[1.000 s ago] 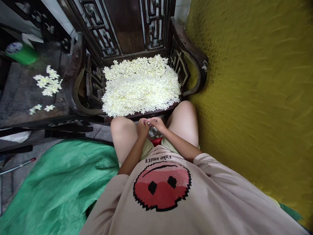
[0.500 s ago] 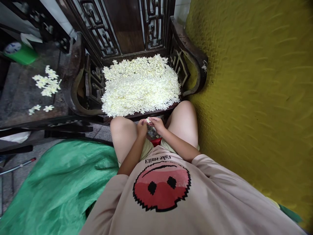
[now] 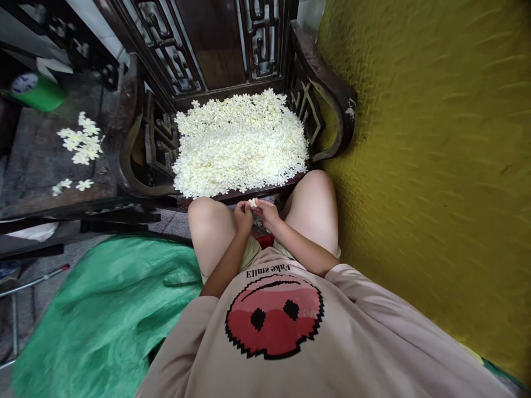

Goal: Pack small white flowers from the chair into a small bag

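Over my lap, between my knees, both hands meet at a small white flower (image 3: pixel 253 203). My right hand (image 3: pixel 267 212) pinches the flower between thumb and fingers. Close against its other side is my left hand (image 3: pixel 243 214), its fingers curled and pressed together; whatever may be inside them is too small to tell. Just beyond my knees, a thick heap of loose white flowers (image 3: pixel 240 146) covers the seat of a dark carved wooden chair (image 3: pixel 342 110).
To the left, a dark wooden table (image 3: pixel 31 149) bears a few white flowers (image 3: pixel 84 141) and a green round container (image 3: pixel 39 91). A green cloth or sheet (image 3: pixel 112 309) bulges beside me at lower left. A textured yellow surface (image 3: pixel 435 166) rises along the right.
My hands stay almost in place, with the flower turned slightly between the fingertips. The view has shifted a little; the heap of flowers looks the same.
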`<state>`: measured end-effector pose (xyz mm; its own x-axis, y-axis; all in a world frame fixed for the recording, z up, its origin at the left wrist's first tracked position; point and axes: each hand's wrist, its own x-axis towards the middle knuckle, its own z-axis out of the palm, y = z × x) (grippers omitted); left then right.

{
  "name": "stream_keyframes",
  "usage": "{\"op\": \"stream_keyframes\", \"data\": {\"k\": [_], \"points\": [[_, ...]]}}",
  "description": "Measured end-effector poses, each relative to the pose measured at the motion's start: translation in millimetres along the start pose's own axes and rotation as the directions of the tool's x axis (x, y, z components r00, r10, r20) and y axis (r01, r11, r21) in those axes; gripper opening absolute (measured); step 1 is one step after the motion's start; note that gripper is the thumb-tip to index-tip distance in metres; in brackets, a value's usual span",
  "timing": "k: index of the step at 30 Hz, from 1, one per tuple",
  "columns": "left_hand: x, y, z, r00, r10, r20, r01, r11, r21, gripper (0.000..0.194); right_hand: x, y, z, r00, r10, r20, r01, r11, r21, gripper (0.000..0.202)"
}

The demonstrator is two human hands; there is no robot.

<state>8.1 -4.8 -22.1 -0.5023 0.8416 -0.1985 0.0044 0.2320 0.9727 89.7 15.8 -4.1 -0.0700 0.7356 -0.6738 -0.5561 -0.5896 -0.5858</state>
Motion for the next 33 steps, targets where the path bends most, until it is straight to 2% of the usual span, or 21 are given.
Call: {"op": "stream_keyframes", "data": {"k": [6,12,16,21,24,26,28,31,33], "points": [[0.2,1.2,0.8,1.000,-0.025,0.010,0.026,1.000,-0.013,0.011,1.8,-0.7,-1.8,0.996,0.083,-0.020,-0.081,0.994,0.069,0.013],[1.7,5.7,-1.6,0.999,-0.048,0.018,0.048,0.999,-0.020,0.011,2.8,1.0,-3.6,0.994,0.089,0.064,-0.093,0.993,0.069,0.011],[4.2,3.4,-2.1,0.995,-0.088,0.051,0.090,0.995,-0.048,0.013,4.6,3.3,-3.6,0.995,0.100,0.031,-0.103,0.987,0.126,0.014],[8.4,-2.5,-2.5,0.992,-0.082,0.099,0.095,0.987,-0.132,0.016,5.8,2.0,-5.2,0.991,0.074,0.110,-0.081,0.995,0.064,0.013],[8.3,-3.7,-2.7,0.993,-0.069,0.098,0.082,0.988,-0.129,0.017,4.7,1.1,-4.0,0.995,0.042,0.086,-0.044,0.999,0.027,0.014],[6.9,-3.0,-3.0,0.996,-0.025,0.091,0.033,0.996,-0.084,0.015,3.6,1.1,-2.4,0.999,-0.015,0.042,0.016,1.000,-0.022,0.013],[4.8,-1.2,-3.4,0.993,0.072,0.092,-0.073,0.997,0.011,0.012,2.3,1.7,-1.1,0.993,-0.119,0.007,0.119,0.989,-0.083,0.012],[1.9,2.4,-3.9,0.968,0.225,0.113,-0.243,0.951,0.193,0.009,0.4,3.8,-0.8,0.957,-0.289,-0.009,0.284,0.947,-0.153,0.012],[0.4,4.8,-3.5,0.952,0.278,0.131,-0.305,0.913,0.273,0.009,0.0,6.0,-1.7,0.933,-0.358,-0.028,0.347,0.919,-0.185,0.013]]}}
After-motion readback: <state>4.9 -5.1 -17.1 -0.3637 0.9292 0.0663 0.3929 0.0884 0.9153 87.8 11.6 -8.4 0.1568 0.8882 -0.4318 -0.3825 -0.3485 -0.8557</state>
